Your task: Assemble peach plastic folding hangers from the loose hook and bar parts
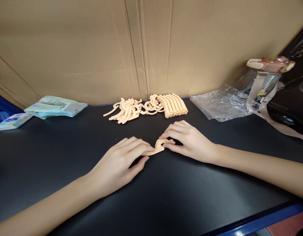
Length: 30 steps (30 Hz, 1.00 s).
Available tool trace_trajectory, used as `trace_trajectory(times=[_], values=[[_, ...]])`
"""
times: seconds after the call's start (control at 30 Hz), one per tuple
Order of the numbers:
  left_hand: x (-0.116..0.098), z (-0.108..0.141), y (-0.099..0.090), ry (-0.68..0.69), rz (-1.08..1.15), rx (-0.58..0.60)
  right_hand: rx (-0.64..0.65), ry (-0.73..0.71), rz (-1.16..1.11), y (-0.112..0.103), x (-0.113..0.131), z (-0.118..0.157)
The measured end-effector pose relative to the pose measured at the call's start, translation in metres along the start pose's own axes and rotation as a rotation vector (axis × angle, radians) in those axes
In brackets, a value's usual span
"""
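Low over the black tabletop (151,190), both my hands grip small curved beige pieces, wood-like in look. My left hand (124,157) pinches the left end of a flat, slightly bent beige piece (158,150). Fingers and thumb of my right hand (187,139) close on a hooked beige piece (161,143) that touches the flat one. Its right end is partly covered by my fingers. Whether the two pieces are joined, I cannot tell. Behind them lie a loose heap of curved beige pieces (126,109), some ring-shaped pieces (153,105) and a neat row of matching curved pieces (173,105).
Tissue packs (56,106) lie at the back left. A clear plastic bag (222,101) rests at the back right, beside a bottle with a brown lid (274,64) and a strap. A cardboard wall (92,49) rises along the far edge.
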<state>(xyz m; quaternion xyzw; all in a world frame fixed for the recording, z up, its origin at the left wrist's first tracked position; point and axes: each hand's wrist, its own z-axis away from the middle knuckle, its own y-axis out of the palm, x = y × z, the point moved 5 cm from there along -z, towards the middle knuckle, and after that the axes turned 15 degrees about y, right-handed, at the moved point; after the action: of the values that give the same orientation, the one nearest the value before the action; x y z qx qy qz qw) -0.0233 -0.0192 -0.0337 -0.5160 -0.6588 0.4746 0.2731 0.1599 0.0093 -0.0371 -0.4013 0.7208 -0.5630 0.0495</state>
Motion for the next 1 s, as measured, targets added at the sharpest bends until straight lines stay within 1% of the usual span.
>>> trace_trajectory(times=[0.17, 0.37, 0.5, 0.63, 0.83, 1.0], values=[[0.001, 0.000, 0.000, -0.004, -0.005, 0.007, 0.009, -0.001, -0.003, 0.000, 0.000, 0.000], [0.001, -0.002, 0.001, -0.003, 0.051, 0.003, 0.030, -0.009, -0.008, 0.000, -0.001, -0.001], [-0.001, 0.001, 0.002, -0.002, 0.032, 0.032, 0.059, -0.012, -0.027, -0.001, 0.001, 0.000], [0.001, 0.002, 0.003, -0.016, 0.024, 0.022, 0.055, -0.005, -0.025, -0.001, 0.002, 0.000], [0.001, -0.001, 0.002, 0.031, 0.031, 0.034, 0.005, 0.017, -0.054, -0.001, 0.001, 0.001], [0.001, -0.001, 0.002, 0.036, 0.049, 0.038, -0.046, 0.120, -0.069, -0.010, -0.006, -0.005]])
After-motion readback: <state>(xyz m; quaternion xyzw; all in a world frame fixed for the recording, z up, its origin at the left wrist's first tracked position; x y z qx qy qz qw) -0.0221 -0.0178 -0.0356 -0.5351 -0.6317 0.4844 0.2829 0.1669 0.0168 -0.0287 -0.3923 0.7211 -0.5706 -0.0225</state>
